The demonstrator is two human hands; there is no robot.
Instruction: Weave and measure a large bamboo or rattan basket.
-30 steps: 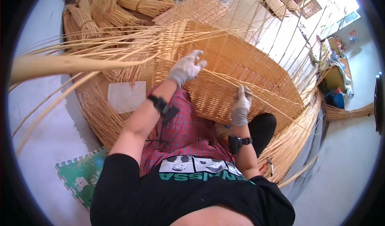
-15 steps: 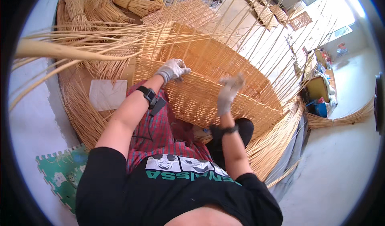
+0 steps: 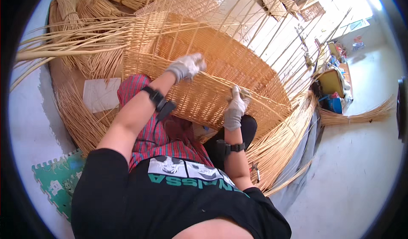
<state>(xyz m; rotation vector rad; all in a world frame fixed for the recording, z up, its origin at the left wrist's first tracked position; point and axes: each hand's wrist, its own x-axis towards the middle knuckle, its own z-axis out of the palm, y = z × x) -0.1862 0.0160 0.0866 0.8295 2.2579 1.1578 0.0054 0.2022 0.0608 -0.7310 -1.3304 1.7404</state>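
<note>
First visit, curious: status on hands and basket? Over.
Left hand blurred at near rim; right hand on same rim; basket before lap; long canes jutting left.

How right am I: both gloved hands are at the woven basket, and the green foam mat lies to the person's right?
Not quite: the head view shows the green foam mat to the person's left. The rest is correct: the gloved left hand and gloved right hand are at the woven basket.
</note>
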